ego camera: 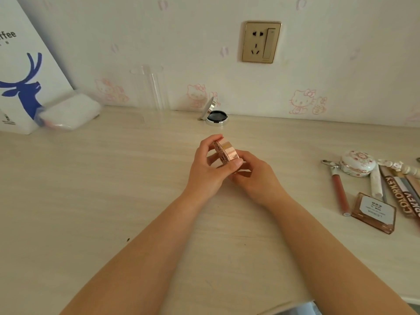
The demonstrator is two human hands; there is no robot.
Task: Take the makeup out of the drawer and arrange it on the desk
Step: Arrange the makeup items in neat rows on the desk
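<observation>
Both hands hold a round rose-gold compact [226,151] above the middle of the surface [113,189].

Left hand [208,169] fingers curled around its left edge, thumb across the front; right hand [254,176] fingers clamped underneath on the right; compact tilted on edge. Open silver compact [216,117] sits by the wall. Floral compact [358,163], lip gloss tube [339,194] and square palette [373,212] lie grouped at right.
</observation>
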